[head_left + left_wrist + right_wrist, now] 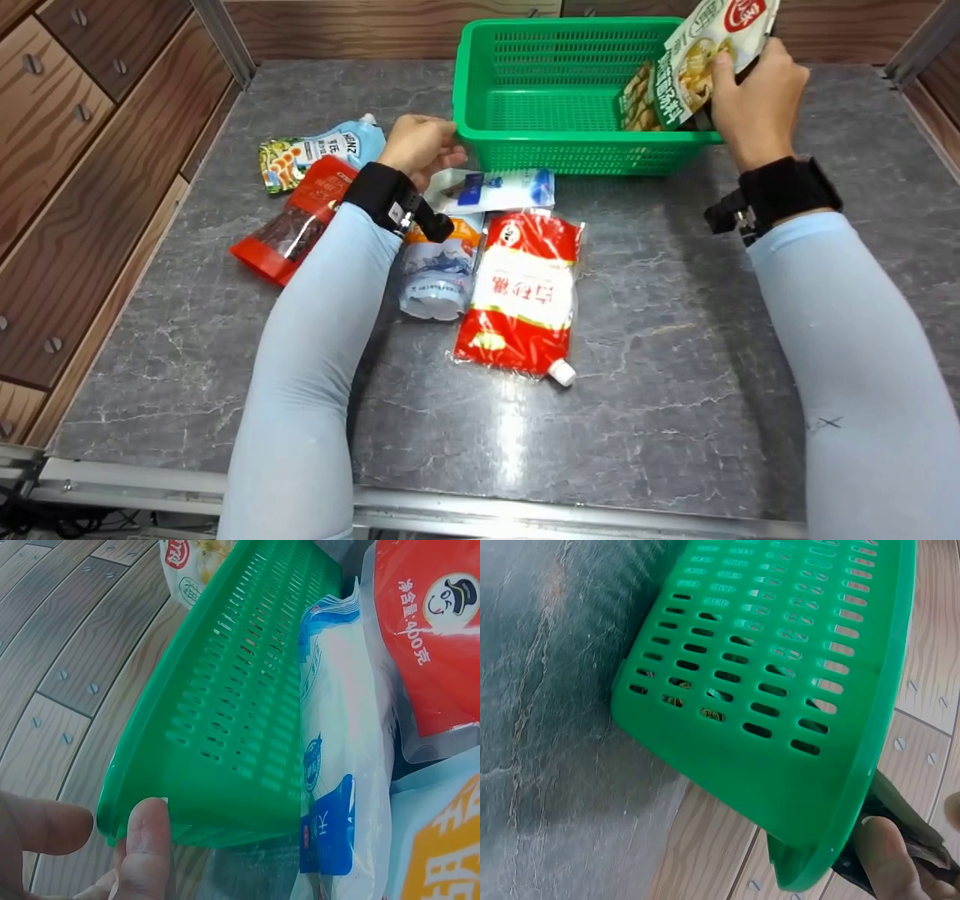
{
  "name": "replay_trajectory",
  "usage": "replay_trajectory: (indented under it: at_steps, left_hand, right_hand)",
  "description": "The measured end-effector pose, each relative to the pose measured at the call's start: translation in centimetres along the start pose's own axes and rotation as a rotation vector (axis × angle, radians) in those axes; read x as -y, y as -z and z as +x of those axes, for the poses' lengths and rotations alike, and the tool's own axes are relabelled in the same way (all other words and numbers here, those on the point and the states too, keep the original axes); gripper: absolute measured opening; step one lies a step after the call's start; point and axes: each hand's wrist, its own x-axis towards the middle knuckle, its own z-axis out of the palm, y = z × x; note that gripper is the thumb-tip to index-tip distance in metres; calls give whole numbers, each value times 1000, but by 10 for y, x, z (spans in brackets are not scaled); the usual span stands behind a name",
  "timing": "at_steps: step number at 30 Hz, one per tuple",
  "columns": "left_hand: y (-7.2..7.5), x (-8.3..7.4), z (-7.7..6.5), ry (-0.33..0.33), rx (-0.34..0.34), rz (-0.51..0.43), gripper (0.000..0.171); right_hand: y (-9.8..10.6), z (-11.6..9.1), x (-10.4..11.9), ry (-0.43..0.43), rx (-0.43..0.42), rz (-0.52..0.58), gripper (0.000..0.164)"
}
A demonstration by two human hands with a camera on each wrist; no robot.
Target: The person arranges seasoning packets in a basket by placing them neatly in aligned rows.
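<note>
Right hand (761, 105) has a soup packet (694, 71) gripped by its edge, thumb across the printed front. It's tilted at the basket's 3 o'clock end, bottom down inside next to a brown packet (637, 105). Left hand (424, 146) has thumb and finger either side of the green basket's (570, 136) rim, between 8 and 9 o'clock. My guess: that pinch steadies the basket, and the tilt keeps the packet's low end inside the wall.

Further out, with the sugar bag (525, 292) as clock centre: white packet (517, 187) at 11:30 just beside the basket, blue pouch (439, 262) between 9 and 10, windowed red pouch (300, 217) past that, sauce pouch (307, 148) at 10.

The left wrist cam is what sells the rim pinch; from the head cam it's just bunched fingers. The right wrist cam adds the basket's outer end, brownish bits through the slots, but barely any packet.
</note>
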Motion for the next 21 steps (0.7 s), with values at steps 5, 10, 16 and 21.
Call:
replay_trajectory:
  at_steps: [5,10,16,21]
  left_hand:
    - [1,0,-1,-10,10,3,30]
    - [1,0,-1,-5,1,-5,29]
    - [-1,0,0,8,-8,-15,29]
    - [-1,-1,0,10,-6,-9,28]
  right_hand:
    - [5,4,-1,-40,-3,-9,41]
    - [5,6,-3,-60,-49,-22,37]
    - [4,5,-6,-82,-98,8,34]
    - [5,5,-8,-88,-107,42,34]
